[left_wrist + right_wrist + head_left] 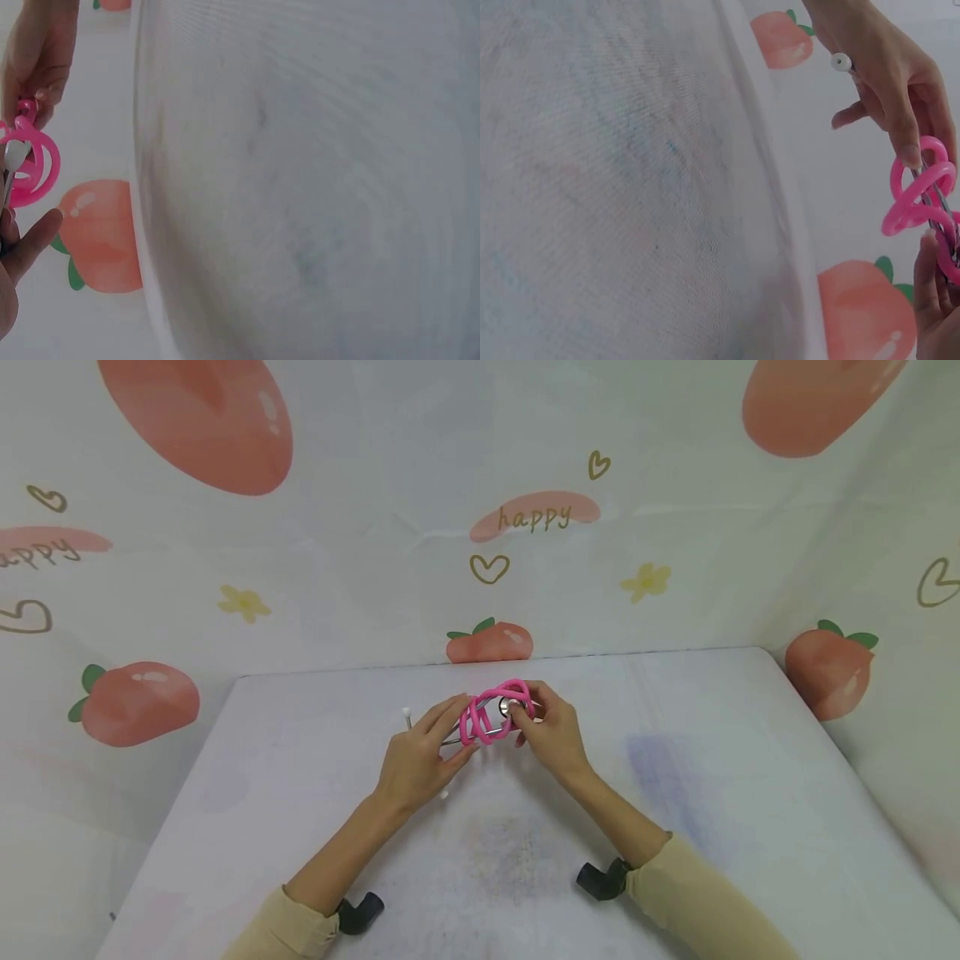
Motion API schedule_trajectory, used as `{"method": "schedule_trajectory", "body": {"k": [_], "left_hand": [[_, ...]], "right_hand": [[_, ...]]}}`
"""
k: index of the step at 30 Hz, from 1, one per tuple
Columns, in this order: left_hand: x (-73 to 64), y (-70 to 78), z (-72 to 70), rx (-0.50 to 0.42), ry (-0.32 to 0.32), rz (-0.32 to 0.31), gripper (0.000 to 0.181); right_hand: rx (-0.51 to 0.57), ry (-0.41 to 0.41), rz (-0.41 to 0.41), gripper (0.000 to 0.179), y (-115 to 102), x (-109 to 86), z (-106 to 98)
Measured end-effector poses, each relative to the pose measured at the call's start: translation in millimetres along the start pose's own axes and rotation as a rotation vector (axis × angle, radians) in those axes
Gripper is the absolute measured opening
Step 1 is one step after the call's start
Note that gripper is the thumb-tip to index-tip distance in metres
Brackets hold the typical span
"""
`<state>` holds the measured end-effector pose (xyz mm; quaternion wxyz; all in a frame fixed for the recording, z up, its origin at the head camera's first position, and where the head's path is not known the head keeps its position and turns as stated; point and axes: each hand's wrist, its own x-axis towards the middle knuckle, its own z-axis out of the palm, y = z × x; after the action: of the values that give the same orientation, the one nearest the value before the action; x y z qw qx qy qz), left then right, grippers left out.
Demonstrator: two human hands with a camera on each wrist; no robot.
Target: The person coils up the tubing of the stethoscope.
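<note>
Over the middle of the table, both hands hold a pink looped tube (474,724) wound about thin shiny metal rods (452,741). My left hand (411,767) grips the rods at the left end, its fingers above and thumb below. White knobs (407,712) on rod ends stick out past this hand. My right hand (557,735) pinches the right end, with the thumb by a round silver piece (505,707). In the right wrist view the pink loops (911,206) circle the rods. The left wrist view shows the loops (51,163) only at its edge.
The white table (675,860) has faint bluish stains. Behind it hangs a white cloth (375,568) printed with peaches, hearts and flowers. A black bent piece (362,913) shows by the left sleeve, and another black piece (602,881) by the right sleeve.
</note>
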<state>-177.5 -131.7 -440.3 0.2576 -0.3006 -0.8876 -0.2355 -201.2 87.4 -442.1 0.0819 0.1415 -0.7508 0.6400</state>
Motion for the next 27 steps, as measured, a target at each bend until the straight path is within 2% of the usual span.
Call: {"method": "schedule_trajectory", "body": {"k": [7,10,13,16,19,23,27], "left_hand": [[0.2,0.2,-0.1,0.0,0.013,0.006,0.077],[0.8,-0.4,0.0,-0.008,0.012,0.003,0.078],[1.4,-0.9,-0.5,-0.016,0.008,-0.001,0.077],[1.4,-1.8,-1.0,-0.024,0.004,-0.002,0.076],[1.3,-2.6,-1.5,-0.037,-0.004,-0.003,0.076],[1.7,-4.4,-1.1,-0.052,-0.021,-0.006,0.077],[1.9,-7.2,0.1,-0.054,-0.029,-0.009,0.077]], "right_hand": [[-0.08,0.034,-0.046,0.03,-13,-2.8,2],[-0.114,0.051,-0.061,0.034,-9,-2.5,2],[-0.105,0.055,-0.078,0.043,-2,-1.0,1],[-0.071,0.038,-0.103,0.048,1,0.4,-1],[-0.057,0.012,-0.122,0.043,3,0.4,-4],[-0.061,-0.025,-0.13,0.042,4,0.2,-9],[-0.082,-0.09,-0.143,0.049,5,0.6,-15]]}}
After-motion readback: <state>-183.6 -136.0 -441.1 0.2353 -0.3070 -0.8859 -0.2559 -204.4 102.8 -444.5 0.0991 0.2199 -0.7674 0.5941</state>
